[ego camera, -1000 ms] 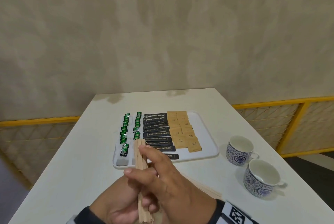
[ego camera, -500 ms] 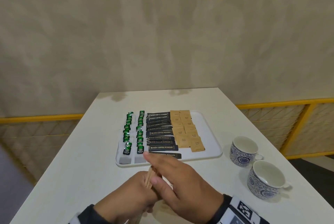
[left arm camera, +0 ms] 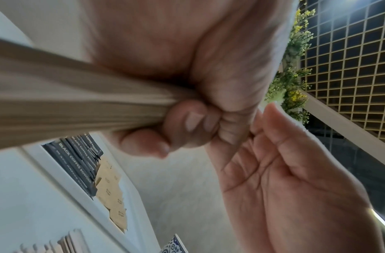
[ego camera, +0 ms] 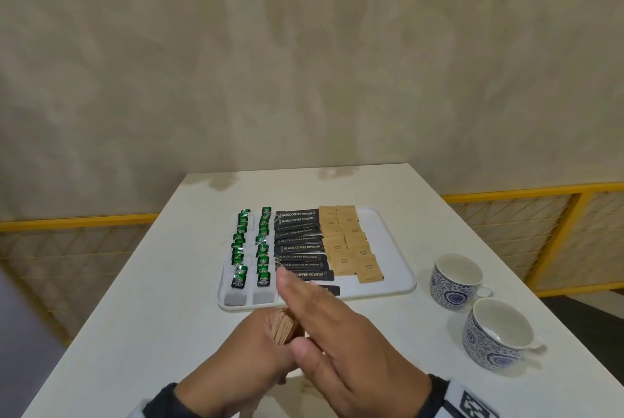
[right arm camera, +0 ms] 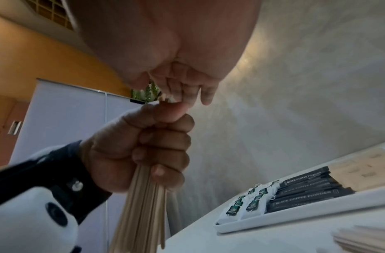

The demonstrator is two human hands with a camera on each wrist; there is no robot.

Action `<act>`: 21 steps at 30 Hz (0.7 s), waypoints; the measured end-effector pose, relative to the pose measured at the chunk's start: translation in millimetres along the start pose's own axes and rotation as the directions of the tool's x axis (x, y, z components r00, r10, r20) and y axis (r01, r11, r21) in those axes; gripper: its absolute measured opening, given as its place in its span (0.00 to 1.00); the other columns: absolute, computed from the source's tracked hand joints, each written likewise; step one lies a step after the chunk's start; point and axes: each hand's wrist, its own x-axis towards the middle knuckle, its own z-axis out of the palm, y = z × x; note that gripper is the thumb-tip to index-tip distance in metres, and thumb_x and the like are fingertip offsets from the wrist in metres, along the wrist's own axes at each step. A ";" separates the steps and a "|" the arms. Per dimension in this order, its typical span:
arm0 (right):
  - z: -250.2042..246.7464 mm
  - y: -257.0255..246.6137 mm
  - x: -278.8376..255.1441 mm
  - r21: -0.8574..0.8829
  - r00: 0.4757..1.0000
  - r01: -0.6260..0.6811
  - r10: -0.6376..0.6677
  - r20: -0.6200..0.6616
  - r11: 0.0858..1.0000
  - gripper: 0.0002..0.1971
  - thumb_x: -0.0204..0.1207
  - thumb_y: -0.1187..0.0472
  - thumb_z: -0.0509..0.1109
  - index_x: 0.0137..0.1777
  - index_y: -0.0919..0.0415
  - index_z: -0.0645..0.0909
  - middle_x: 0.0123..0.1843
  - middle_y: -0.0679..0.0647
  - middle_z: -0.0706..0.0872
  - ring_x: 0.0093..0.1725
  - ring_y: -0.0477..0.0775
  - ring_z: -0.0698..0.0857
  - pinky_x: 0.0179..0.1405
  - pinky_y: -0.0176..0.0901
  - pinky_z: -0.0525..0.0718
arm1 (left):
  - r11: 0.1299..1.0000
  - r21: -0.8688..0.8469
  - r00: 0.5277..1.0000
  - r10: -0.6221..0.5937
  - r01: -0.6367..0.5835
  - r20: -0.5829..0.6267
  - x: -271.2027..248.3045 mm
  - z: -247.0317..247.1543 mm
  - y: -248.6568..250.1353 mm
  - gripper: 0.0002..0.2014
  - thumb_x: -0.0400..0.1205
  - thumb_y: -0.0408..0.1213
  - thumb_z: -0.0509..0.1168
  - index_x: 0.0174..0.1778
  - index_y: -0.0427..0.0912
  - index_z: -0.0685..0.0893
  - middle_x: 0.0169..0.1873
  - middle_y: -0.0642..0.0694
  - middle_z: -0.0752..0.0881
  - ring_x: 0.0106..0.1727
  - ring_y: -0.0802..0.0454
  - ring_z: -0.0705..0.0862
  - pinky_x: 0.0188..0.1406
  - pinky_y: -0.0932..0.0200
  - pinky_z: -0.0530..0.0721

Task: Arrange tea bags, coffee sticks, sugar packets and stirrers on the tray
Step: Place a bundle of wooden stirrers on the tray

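Head view shows a white table (ego camera: 135, 316) with a white tray (ego camera: 395, 249) lying toward its far middle. On the tray, two columns of green-tagged tea bags (ego camera: 251, 249) fill the left edge, a stack of black coffee sticks (ego camera: 300, 242) runs down the middle, and tan sugar packets (ego camera: 347, 242) overlap in two columns just right of them; the strip along the tray's right edge is bare.

Near the table's front edge, just short of the tray, the left hand (ego camera: 250, 350) is curled in a fist round a bundle of wooden stirrers (ego camera: 283, 330), their top ends poking out above the thumb. The left wrist view confirms it (fingers and thumb wrapped tight on the bundle, the sticks fanning out toward the lens). In the right wrist view the bundle hangs down from the fist toward the table.

The right hand (ego camera: 344, 340) lies over the left with its fingers straight and together, pointing at the tray's front edge; its palm side sits against the stirrer tips, though whether it presses on them or only hovers is hard to tell. It grips nothing.

More stirrers lie loose on the table by the front edge, seen blurred in the wrist views. Two blue-patterned cups (ego camera: 456, 279) stand near the table's right edge, right of the tray.
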 end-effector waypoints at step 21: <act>8.6 -4.2 28.6 0.048 0.865 -0.425 0.390 0.316 0.904 0.21 0.79 0.48 0.64 0.69 0.52 0.67 0.61 0.53 0.81 0.58 0.54 0.82 0.59 0.53 0.82 | 0.720 -0.646 0.906 -0.058 -0.253 -0.419 13.3 -2.4 20.2 0.31 0.61 0.67 0.73 0.34 0.37 0.83 0.40 0.40 0.89 0.38 0.55 0.86 0.39 0.61 0.84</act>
